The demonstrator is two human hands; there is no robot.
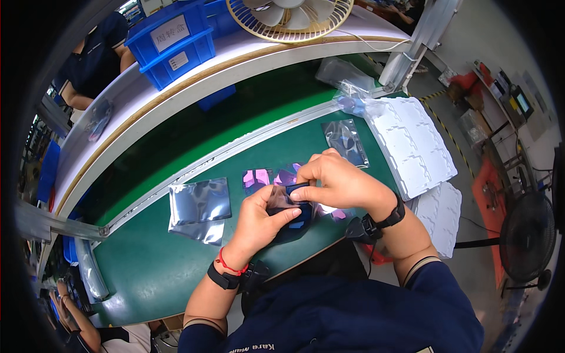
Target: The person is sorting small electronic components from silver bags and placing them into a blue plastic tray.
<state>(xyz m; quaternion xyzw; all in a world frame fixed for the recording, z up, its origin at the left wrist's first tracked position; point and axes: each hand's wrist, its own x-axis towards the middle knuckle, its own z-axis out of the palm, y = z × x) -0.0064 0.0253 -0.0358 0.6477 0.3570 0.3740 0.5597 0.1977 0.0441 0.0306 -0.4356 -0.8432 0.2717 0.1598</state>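
Note:
Near the front edge of the green table, my left hand (256, 220) is closed on a dark, shiny see-through bag (288, 226), its thumb lying across the front. My right hand (341, 181) pinches a small dark blue piece (298, 190) at the upper part of the bag. Fingers and glare hide how far the piece sits inside it. Just beyond my hands lie shiny pink-purple pieces (257, 177). To the left is a pile of silvery flat bags (201, 202). A further silvery bag (346, 143) lies beyond my right hand.
White moulded trays (409, 144) are stacked at the right, beside crumpled clear plastic (351, 82). A metal rail (235, 147) borders the table's far side. On the shelf above stand blue bins (173, 47) and a fan (289, 17). Other people work at the left.

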